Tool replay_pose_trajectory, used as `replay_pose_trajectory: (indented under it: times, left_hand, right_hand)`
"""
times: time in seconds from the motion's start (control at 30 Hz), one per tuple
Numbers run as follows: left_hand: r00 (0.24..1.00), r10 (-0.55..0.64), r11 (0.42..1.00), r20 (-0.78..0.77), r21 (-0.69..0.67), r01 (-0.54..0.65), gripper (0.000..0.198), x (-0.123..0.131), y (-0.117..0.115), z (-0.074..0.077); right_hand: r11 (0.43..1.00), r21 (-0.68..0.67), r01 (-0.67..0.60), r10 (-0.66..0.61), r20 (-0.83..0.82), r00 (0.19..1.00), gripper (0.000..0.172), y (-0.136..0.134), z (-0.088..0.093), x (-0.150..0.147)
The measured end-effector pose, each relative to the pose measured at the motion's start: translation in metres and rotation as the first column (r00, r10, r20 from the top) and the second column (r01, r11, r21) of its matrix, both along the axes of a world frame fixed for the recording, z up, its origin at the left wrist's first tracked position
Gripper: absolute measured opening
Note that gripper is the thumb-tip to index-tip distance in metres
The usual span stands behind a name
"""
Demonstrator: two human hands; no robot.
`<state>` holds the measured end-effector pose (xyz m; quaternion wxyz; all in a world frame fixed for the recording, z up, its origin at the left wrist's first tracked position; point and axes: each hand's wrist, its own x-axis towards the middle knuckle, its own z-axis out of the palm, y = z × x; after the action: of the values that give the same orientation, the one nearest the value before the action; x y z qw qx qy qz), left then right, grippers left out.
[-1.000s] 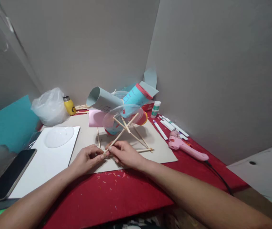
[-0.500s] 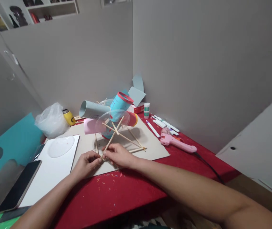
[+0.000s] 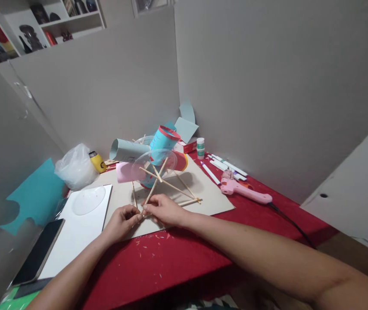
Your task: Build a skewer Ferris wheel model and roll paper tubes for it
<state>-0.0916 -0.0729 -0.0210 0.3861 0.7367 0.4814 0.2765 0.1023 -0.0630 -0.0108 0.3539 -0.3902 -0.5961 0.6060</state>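
Note:
A handmade wheel model stands on a beige cardboard sheet (image 3: 211, 196). Its wooden-stick frame (image 3: 171, 188) carries clear plastic discs (image 3: 138, 165) with paper tubes between them: a grey tube (image 3: 130, 150), a blue tube with a red rim (image 3: 163, 144), a pink tube (image 3: 129, 172) and a red one with a yellow rim (image 3: 180, 160). At the frame's near left foot, my left hand (image 3: 124, 221) pinches the stick joint with thumb and forefinger. Touching it, my right hand (image 3: 164, 210) closes on the same joint; its fingers partly hide the sticks.
On the right lie a pink hot glue gun (image 3: 245, 190) with a black cord, several white markers (image 3: 211, 173) and small stacked jars (image 3: 200, 148). Leftward are a phone (image 3: 40, 249), a white board (image 3: 74, 232), a plastic bag (image 3: 76, 168), a yellow container (image 3: 97, 162) and cut blue paper (image 3: 35, 193).
The view has shifted slightly, so everything appears a little further right. Both hands keep their grip at the same stick joint.

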Motion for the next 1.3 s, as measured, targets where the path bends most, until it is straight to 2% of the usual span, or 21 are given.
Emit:
replay_pose_trajectory:
  times: [0.27, 0.37, 0.5, 0.6, 0.73, 0.87, 1.0, 1.07, 1.17, 1.23, 1.3]
  left_hand:
    - [1.0, 0.004, 1.0, -0.022, -0.013, -0.004, 0.043, 0.003, -0.001, 0.009]
    - [0.999, -0.002, 1.0, -0.046, 0.008, 0.002, 0.046, 0.001, -0.001, 0.007]
    - [0.996, -0.007, 0.997, -0.084, 0.073, 0.013, 0.038, -0.002, 0.001, 0.002]
    - [0.996, 0.007, 0.998, -0.088, 0.07, -0.001, 0.036, -0.001, 0.001, 0.002]
    - [0.996, 0.02, 0.998, -0.087, 0.065, -0.015, 0.036, 0.002, -0.001, 0.005]
    - [0.994, 0.01, 0.996, -0.107, 0.092, 0.0, 0.034, 0.001, -0.001, 0.006]
    - [0.992, -0.012, 0.996, -0.128, 0.082, 0.023, 0.034, -0.001, 0.0, 0.003]
    - [0.991, -0.023, 0.996, -0.132, 0.079, 0.034, 0.033, -0.002, 0.001, 0.002]
    - [0.99, -0.037, 0.995, -0.134, 0.084, 0.048, 0.033, -0.003, 0.002, 0.002]
    - [0.991, -0.04, 0.995, -0.131, 0.084, 0.052, 0.033, -0.003, 0.002, 0.002]
    - [0.991, -0.04, 0.995, -0.131, 0.081, 0.051, 0.033, -0.002, 0.002, 0.003]
  right_hand:
    - [0.999, -0.035, -0.032, 0.033, 0.003, 0.999, 0.013, -0.004, 0.005, 0.003]
    - [0.998, -0.033, -0.057, 0.058, 0.019, 0.998, 0.013, -0.004, 0.006, 0.003]
    - [0.998, -0.017, -0.067, 0.068, 0.038, 0.997, 0.014, -0.005, 0.005, 0.004]
    - [0.998, 0.012, -0.06, 0.059, 0.053, 0.997, 0.014, -0.004, 0.003, 0.004]
    - [0.997, 0.066, -0.043, 0.036, 0.104, 0.994, 0.017, -0.006, 0.002, 0.007]
    - [0.989, 0.146, -0.033, 0.011, 0.145, 0.989, 0.016, -0.027, 0.005, 0.019]
    - [0.925, 0.37, -0.084, -0.006, 0.236, 0.972, 0.021, -0.055, 0.016, 0.052]
    - [0.936, 0.353, 0.003, -0.089, 0.228, 0.97, 0.024, -0.059, 0.023, 0.074]
    - [0.948, 0.227, 0.222, -0.277, 0.244, 0.93, 0.026, -0.044, 0.031, 0.106]
    - [0.92, 0.244, 0.305, -0.377, 0.349, 0.858, 0.027, -0.025, 0.031, 0.122]
    - [0.905, 0.28, 0.32, -0.421, 0.489, 0.764, 0.023, -0.005, 0.028, 0.13]
